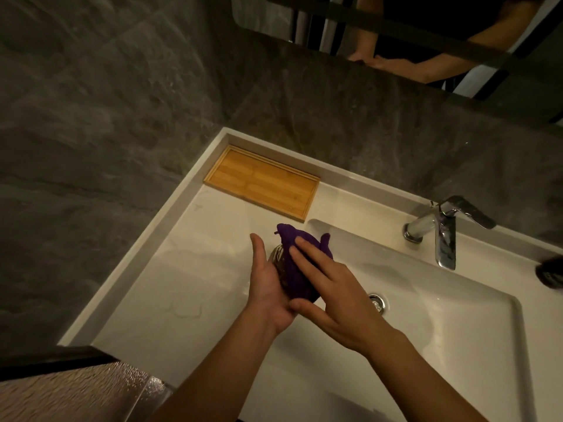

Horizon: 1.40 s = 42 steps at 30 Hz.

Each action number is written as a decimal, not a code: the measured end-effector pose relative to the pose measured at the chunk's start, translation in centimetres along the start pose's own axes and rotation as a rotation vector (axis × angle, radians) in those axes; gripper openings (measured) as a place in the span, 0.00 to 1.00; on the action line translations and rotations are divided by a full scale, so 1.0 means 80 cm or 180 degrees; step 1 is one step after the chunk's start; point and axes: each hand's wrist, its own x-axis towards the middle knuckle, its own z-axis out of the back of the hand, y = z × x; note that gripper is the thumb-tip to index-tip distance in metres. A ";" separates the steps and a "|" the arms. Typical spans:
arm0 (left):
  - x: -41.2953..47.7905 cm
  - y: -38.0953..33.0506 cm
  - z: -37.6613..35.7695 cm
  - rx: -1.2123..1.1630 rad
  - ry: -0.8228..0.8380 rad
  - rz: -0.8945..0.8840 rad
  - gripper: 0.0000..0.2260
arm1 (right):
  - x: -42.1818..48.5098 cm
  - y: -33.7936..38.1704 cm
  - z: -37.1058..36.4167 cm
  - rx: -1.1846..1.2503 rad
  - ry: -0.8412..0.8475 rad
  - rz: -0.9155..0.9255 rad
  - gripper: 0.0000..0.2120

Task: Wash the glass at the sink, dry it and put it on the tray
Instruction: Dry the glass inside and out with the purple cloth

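My left hand (268, 281) cradles a clear glass (277, 256) from below and from the left, above the white counter just left of the basin. A purple cloth (297, 254) is wrapped over most of the glass, so only a small part of the glass shows. My right hand (332, 287) presses the cloth against the glass from the right, thumb underneath. An empty bamboo tray (262, 182) lies flat on the counter at the back left, beyond my hands.
The white sink basin (441, 315) with its drain (377, 303) lies to the right. A chrome faucet (446, 229) stands at the back right. A dark object (551, 272) sits at the right edge. Grey stone wall and mirror (426, 32) rise behind.
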 end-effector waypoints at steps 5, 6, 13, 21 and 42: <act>-0.006 0.000 -0.003 0.0023 -0.0155 -0.0075 0.45 | -0.002 0.005 -0.002 -0.0054 -0.0068 -0.0084 0.36; -0.007 0.000 -0.005 0.0039 -0.0149 -0.0089 0.45 | 0.001 0.006 0.000 -0.0011 -0.0091 -0.0117 0.33; -0.010 0.004 -0.012 0.0380 -0.0207 -0.0263 0.43 | 0.019 0.021 0.003 0.0555 -0.0313 -0.0320 0.21; -0.019 0.022 -0.030 0.1352 -0.0655 -0.1269 0.31 | 0.029 0.063 -0.004 0.1651 -0.0815 -0.1436 0.21; -0.043 0.025 -0.050 0.2102 -0.0086 -0.2111 0.18 | 0.008 0.081 -0.004 0.2529 -0.1389 -0.1703 0.09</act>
